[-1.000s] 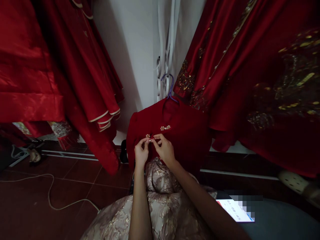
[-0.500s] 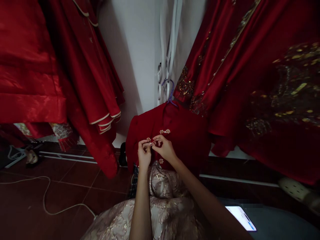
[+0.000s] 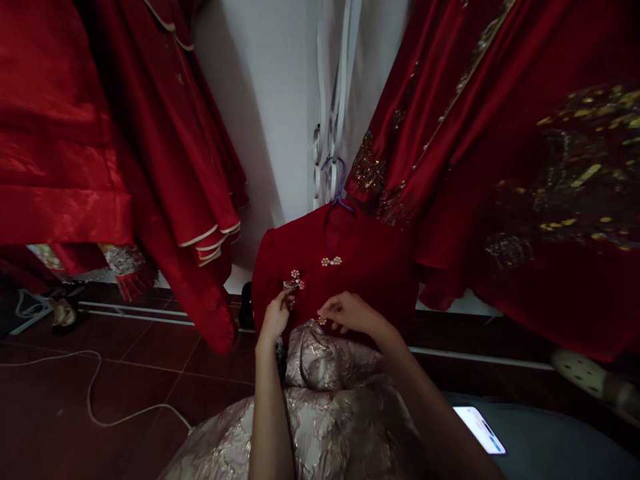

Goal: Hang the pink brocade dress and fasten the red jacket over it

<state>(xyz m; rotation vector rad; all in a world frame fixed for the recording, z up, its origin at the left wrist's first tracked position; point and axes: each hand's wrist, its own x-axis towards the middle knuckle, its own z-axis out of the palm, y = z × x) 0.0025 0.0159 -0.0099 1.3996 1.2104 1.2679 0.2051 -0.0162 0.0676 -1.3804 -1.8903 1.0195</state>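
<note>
You have open air only above the red jacket [image 3: 370, 273], up the strip of white wall [image 3: 270, 100]. Hanging red gowns [image 3: 190, 187] crowd its left and embroidered gowns [image 3: 475, 167] press close on its right. Below, a brocade skirt [image 3: 330, 413] rises right up to it, and the floor at left is open apart from a cable [image 3: 95, 393].

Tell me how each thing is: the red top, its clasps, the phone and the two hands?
Top: hanging on a hanger, front facing us.
Hanger: holding the top, hook up.
Upper clasp: done up.
Middle clasp: looks done up.
Lower clasp: partly hidden; open or shut unclear.
Left hand: on the cloth under the middle clasp.
Right hand: fingers curled at the lower clasp.
Phone: lying flat, screen lit.
</note>
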